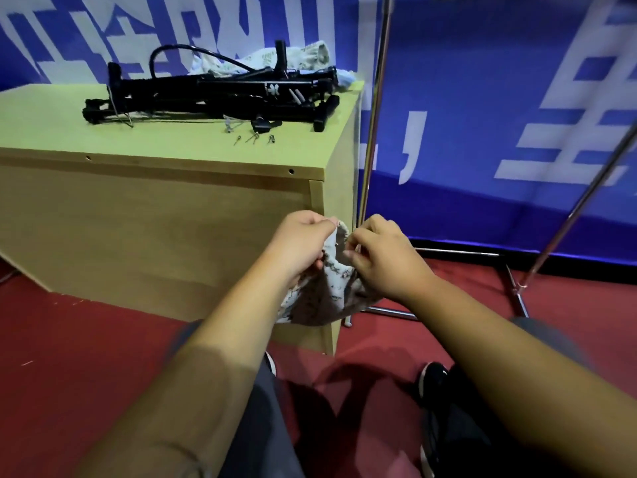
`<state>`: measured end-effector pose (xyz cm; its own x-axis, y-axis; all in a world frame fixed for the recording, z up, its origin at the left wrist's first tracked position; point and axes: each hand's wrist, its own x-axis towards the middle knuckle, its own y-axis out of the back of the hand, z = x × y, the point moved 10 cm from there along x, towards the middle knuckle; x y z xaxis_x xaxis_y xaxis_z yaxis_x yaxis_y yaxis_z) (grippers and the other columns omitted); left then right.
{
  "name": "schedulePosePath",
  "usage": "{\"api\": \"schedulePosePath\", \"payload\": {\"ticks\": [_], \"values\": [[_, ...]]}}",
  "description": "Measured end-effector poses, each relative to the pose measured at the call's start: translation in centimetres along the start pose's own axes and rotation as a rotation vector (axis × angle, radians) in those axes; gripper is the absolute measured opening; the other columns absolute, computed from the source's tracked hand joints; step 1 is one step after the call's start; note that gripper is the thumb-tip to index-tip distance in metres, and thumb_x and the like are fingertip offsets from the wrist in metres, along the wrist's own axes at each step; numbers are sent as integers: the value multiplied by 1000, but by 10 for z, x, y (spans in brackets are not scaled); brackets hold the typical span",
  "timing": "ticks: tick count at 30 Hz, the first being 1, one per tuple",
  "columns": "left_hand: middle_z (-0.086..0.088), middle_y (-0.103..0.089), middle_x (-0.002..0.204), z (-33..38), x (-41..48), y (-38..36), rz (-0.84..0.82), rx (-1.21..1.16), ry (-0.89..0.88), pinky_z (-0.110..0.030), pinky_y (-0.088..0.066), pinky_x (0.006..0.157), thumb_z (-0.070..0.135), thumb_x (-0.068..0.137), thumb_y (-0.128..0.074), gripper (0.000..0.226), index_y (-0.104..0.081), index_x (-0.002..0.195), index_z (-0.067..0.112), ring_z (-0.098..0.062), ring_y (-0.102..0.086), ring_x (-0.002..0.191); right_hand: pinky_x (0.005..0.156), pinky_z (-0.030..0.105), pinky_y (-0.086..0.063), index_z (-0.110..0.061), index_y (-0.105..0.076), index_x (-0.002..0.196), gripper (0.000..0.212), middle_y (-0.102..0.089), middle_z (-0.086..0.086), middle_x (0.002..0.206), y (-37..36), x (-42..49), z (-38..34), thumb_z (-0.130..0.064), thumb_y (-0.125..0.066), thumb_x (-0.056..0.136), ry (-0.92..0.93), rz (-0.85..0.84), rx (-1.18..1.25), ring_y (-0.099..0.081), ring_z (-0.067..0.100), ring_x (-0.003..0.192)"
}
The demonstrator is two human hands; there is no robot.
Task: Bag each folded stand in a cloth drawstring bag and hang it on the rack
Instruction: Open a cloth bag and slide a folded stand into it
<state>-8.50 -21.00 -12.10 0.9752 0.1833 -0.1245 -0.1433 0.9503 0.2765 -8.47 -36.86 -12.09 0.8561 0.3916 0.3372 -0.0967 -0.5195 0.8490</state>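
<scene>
Closest to us, our left hand (303, 243) and right hand (389, 260) both pinch the gathered rim of a patterned cloth bag (327, 298). Thumbs and fingertips are nipped on the hem at either side of the mouth. The rest of the bag hangs limp below, in front of the table's near corner. The bag looks thin, soft and very light. We judge it will collapse on itself unless the mouth is stretched between two grips, so the hem where the drawstring runs is the place to hold. We cannot tell where the cord itself lies.

Further off, on the table (172, 146), lie a few small metal pins (255, 138). Just behind them the folded stands (213, 94) sit in a black heap, legs and tubes crossing one another. We judge them stiff, heavy for such cloth, and likely to snag, with their knobs and a looping cable. Each is probably best taken by the middle of its main tube and fed into the bag narrow end first. A second bag (306, 55) lies behind the heap, touching it. To the right stands the rack (374, 115), a frame of chrome poles well apart from the stands, with a blue banner (482, 98) behind it.
</scene>
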Motion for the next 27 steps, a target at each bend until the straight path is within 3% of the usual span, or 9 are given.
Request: {"api": "schedulePosePath", "payload": {"ticks": [5,9,15,18,20,21,23,25,27], "values": [[0,-47,55,-15,6,-23,-60,57,19,-26,-43,52,35,100,-69,27,-65,88,11,-16,-45,44,74,44,-47,-28,-46,99,38,-50,-2,102,-18,-21,59,-40,-80,88,-315,-36,155,-56,26,86],[0,-51,57,-29,15,-41,-92,250,-18,-31,-48,55,34,102,-67,29,-63,92,8,-16,-49,41,68,40,-48,-27,-51,99,14,-65,3,92,-34,-39,112,-15,-56,93,-549,-66,168,-61,31,83],[-6,-63,73,-89,33,-56,-105,440,55,-37,-60,49,25,101,-70,18,-63,97,9,-21,-63,48,62,39,-57,-30,-55,91,22,-66,1,89,-49,-31,143,-9,-54,94,-626,-121,115,-65,24,73],[-14,-65,78,-125,35,-60,-109,471,197,-20,-42,33,14,104,-64,7,-61,101,9,-18,-62,48,52,34,-55,-33,-60,91,33,-64,-3,95,-66,-26,152,-2,-50,95,-598,-193,56,-67,21,67],[-14,-66,79,-141,37,-65,-124,506,275,-19,-41,31,9,105,-59,5,-58,103,14,-18,-63,47,49,29,-52,-32,-64,87,37,-66,-3,98,-77,-22,156,1,-49,95,-577,-242,42,-70,20,63],[-14,-67,79,-149,39,-70,-150,519,308,-25,-50,36,7,105,-57,8,-57,103,15,-21,-68,52,49,28,-52,-31,-65,85,39,-68,-2,100,-82,-20,158,3,-49,95,-569,-262,45,-71,20,62],[-15,-69,81,-160,42,-82,-226,537,345,-45,-67,66,6,105,-56,8,-54,108,13,-32,-77,71,47,27,-52,-30,-70,86,42,-72,1,102,-92,-15,161,5,-48,96,-556,-298,66,-72,19,56],[-16,-73,97,-162,48,-89,-275,671,269,-41,-63,79,11,104,-60,16,-58,120,9,-32,-75,85,49,25,-53,-26,-76,107,40,-75,5,115,-102,-12,161,3,-49,101,-539,-329,94,-76,21,61],[-15,-70,120,-156,54,-86,-247,844,166,-32,-50,78,18,103,-62,29,-61,131,9,-30,-67,98,63,25,-54,-21,-67,141,50,-68,10,139,-111,-7,154,3,-48,101,-491,-345,107,-77,27,94]]}}
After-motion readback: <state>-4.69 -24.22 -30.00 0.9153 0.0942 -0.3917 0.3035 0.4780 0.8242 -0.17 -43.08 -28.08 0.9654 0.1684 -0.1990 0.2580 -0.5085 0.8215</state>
